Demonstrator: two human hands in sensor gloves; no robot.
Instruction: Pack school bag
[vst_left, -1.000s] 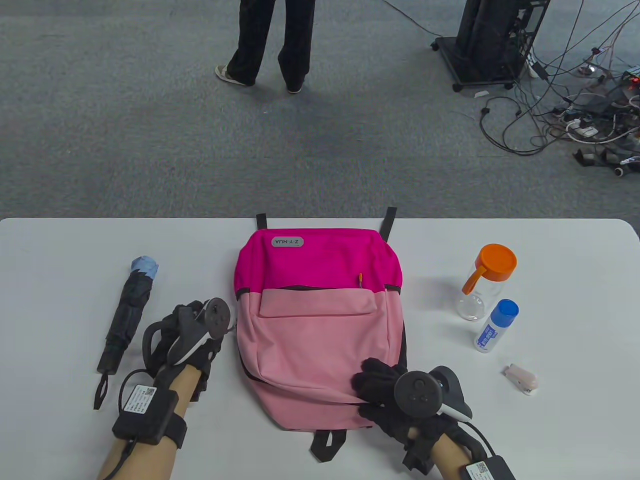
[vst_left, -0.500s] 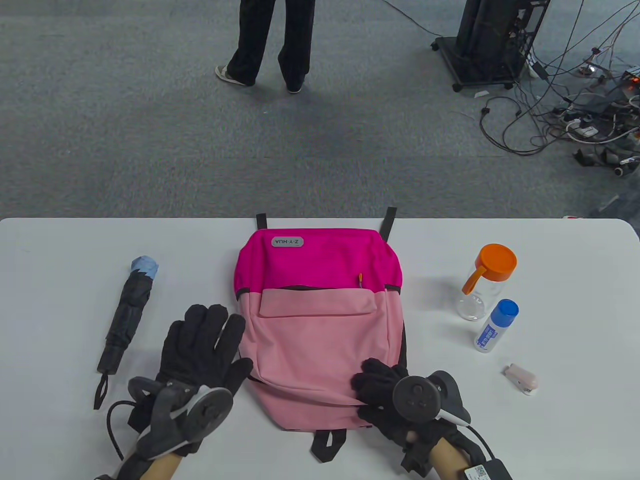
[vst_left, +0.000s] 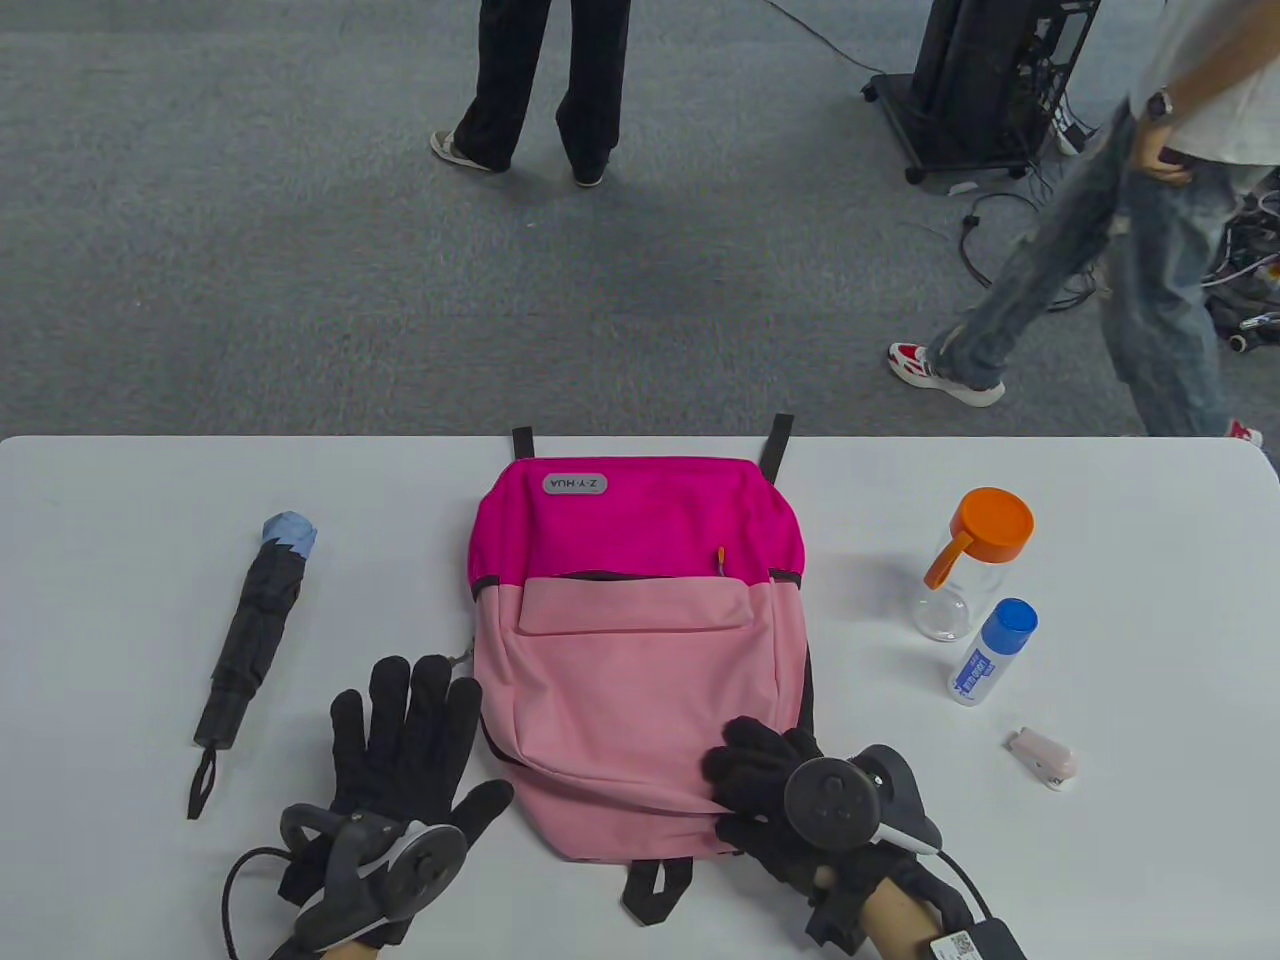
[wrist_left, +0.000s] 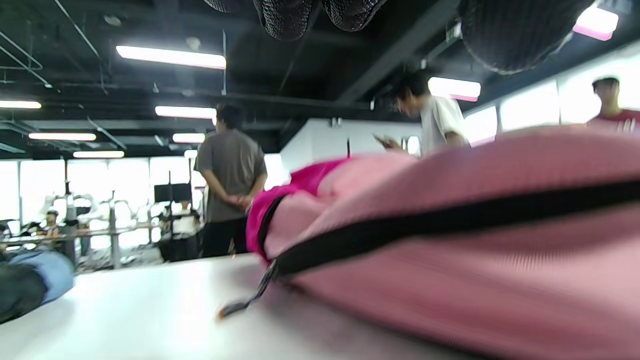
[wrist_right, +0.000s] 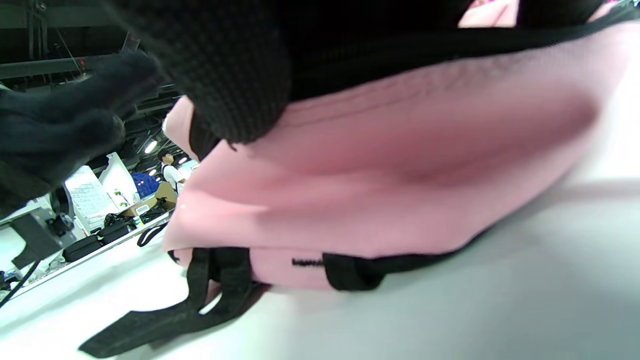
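Folded black umbrella with pale blue tip (vst_left: 250, 640): lies on the white table (vst_left: 1150, 620) at 9 o'clock from the bag, well apart from both hands; judged staged for packing, not yet touched.
Left hand (vst_left: 405, 745): flat, fingers spread, palm down just beside the bag's left edge, fingertips (vst_left: 389, 675) pointing to 12 o'clock; holds nothing. The zip pull (wrist_left: 240, 305) lies on the table near it, suggesting this hand is placed to open the main zip.
Two-tone pink fabric school bag (vst_left: 640, 640): flat at table centre, front pocket up, zips apparently closed.
Right hand (vst_left: 775, 800): fingers curled, pressing on and gripping the bag's near right corner at 5 o'clock; judged to be anchoring the bag.
Clear bottle with orange lid (vst_left: 965, 565), blue-capped white bottle (vst_left: 990, 650), small pale pink stapler (vst_left: 1042, 757): grouped at 3 o'clock, well apart from the right hand.
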